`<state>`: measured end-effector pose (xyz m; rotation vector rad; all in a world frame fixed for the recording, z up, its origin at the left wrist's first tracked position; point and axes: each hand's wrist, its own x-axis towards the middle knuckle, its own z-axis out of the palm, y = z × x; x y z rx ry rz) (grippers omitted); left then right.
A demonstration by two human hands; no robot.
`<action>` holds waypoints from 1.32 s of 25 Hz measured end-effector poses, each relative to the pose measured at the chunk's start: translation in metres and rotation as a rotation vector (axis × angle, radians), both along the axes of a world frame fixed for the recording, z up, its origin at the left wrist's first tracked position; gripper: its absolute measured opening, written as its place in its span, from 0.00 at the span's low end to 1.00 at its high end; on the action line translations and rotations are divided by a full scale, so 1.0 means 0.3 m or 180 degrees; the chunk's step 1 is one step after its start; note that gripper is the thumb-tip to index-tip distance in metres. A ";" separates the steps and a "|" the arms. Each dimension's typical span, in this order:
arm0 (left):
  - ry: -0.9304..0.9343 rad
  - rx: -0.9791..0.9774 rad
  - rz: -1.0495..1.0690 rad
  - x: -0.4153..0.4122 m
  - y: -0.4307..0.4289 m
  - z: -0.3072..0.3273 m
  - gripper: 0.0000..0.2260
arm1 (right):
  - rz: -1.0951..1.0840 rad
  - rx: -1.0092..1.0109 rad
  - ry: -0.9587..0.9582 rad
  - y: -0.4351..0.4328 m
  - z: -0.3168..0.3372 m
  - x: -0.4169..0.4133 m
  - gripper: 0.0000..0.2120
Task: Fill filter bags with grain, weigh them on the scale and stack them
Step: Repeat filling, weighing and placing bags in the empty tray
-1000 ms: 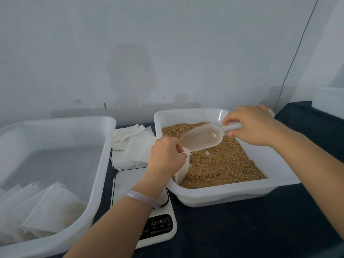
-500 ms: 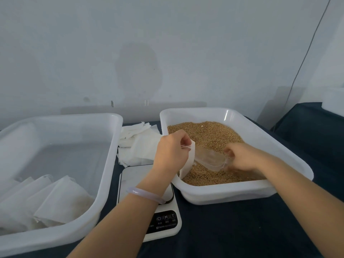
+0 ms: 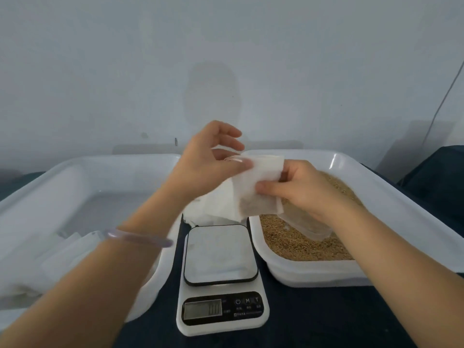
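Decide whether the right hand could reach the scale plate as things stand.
Probably yes. The scale plate lies bare just below the right hand, with nothing between them. That hand pinches the bag, which the left hand also holds, so the bag would come along.

A pale grey wall (image 3: 100, 71) rises behind the dark worktop (image 3: 326, 322). A thin cable (image 3: 445, 102) slants down the wall's right side.

scale (image 3: 222, 285) buttons marked with a power sign, M and T, display digits blurred
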<state>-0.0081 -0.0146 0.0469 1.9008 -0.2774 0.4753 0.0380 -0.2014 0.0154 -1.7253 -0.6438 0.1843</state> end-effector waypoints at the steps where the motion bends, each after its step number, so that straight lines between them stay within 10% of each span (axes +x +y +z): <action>1: 0.0298 0.0346 -0.0004 -0.012 0.040 -0.013 0.19 | 0.0032 -0.0112 -0.0139 0.036 -0.002 -0.006 0.12; 10: 0.1215 0.2495 0.0151 -0.014 0.134 -0.159 0.16 | 0.0072 -0.1999 -0.1019 0.190 -0.100 -0.021 0.19; 33: 0.0963 0.3910 0.0119 0.032 0.090 -0.239 0.11 | 0.0346 -0.3569 -0.2032 0.262 -0.101 -0.031 0.08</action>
